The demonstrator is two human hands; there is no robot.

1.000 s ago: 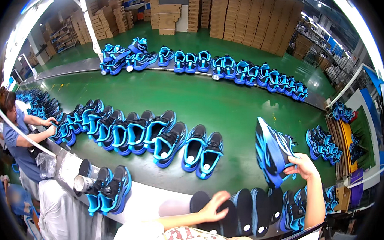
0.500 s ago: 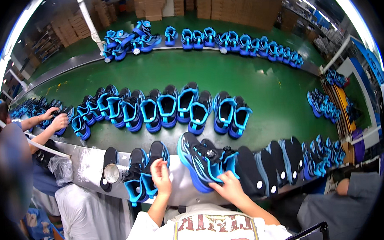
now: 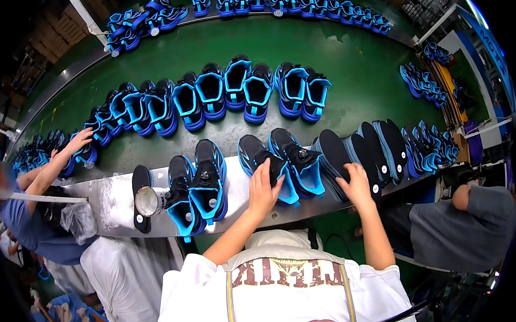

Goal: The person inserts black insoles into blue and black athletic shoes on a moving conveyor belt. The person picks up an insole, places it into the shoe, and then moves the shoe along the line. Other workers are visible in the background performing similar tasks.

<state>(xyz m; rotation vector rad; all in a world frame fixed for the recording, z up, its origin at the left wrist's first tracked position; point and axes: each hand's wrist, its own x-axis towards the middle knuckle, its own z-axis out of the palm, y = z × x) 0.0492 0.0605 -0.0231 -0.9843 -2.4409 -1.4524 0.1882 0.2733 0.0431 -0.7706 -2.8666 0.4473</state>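
In front of me a pair of black and blue sneakers, a left shoe [image 3: 253, 151] and a right shoe [image 3: 295, 159], stands side by side on the metal ledge. My left hand [image 3: 264, 189] is at the left shoe's heel opening, thumb and fingers apart, partly covering it. To the right, my right hand [image 3: 358, 185] reaches to the near ends of stacked black insoles [image 3: 331, 149], with thumb spread from the fingers. Whether it touches an insole cannot be made out. Left of these stands another sneaker pair [image 3: 208, 180] with insoles visible inside.
A round container [image 3: 147, 201] sits on a dark insole [image 3: 140, 177] at left. Beyond the ledge, a row of sneakers [image 3: 212, 94] stands on the green belt [image 3: 167, 58]. A co-worker's arm [image 3: 56, 161] reaches in at left; another person [image 3: 462, 227] sits at right.
The shoe my right hand held tilted now stands on the ledge, released. My right hand has moved right to the insoles, my left hand right to the shoe. The view has shifted.
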